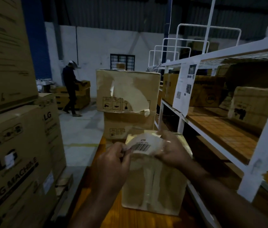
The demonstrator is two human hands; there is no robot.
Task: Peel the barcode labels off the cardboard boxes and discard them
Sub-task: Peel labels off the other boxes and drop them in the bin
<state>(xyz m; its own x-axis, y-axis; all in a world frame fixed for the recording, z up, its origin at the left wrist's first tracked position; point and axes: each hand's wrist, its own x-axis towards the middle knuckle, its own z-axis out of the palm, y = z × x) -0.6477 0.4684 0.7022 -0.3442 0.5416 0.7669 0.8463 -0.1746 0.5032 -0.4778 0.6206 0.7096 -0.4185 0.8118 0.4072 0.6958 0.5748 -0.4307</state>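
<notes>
Left hand and right hand are each pinching an end of the barcode label, curling off the box top edge just beneath. Open floor lying left.

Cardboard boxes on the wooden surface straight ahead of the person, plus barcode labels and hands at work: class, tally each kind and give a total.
Cardboard boxes: 3 (near box, lower stacked box, top stacked box)
Barcode labels being peeled: 1 (label)
Hands on the label: 2 (left hand, right hand)
Total: 6
</notes>
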